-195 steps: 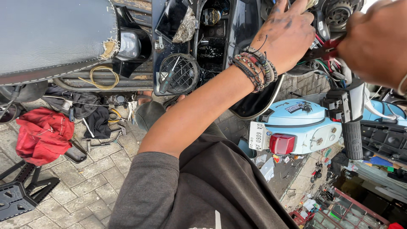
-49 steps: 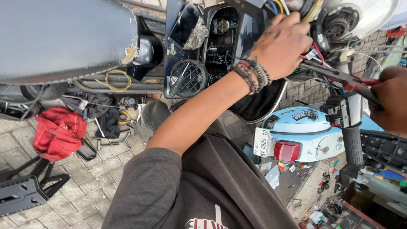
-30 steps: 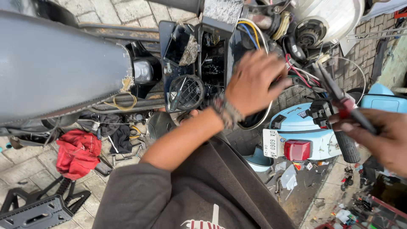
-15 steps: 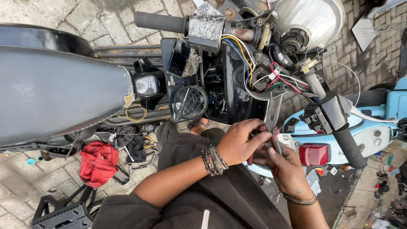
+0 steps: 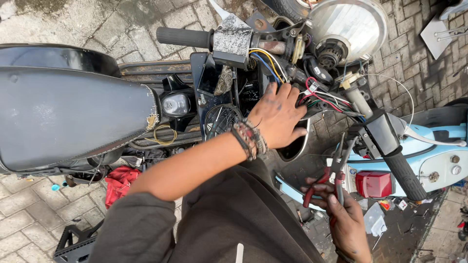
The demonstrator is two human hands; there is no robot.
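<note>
On wet brick paving, the left hand point(image 5: 279, 116) lies flat and open on the motorcycle's wires point(image 5: 319, 95) below the headlight point(image 5: 347, 27), while the right hand point(image 5: 343, 214) grips red-handled pliers point(image 5: 327, 176) near a blue scooter point(image 5: 429, 151).

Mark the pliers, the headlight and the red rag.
pliers point(image 5: 327, 178), head view, on the red handles in the right hand point(image 5: 343, 221).
headlight point(image 5: 352, 27), head view, on the back of its chrome shell.
red rag point(image 5: 118, 181), head view, on the cloth's middle fold, under the seat.
</note>
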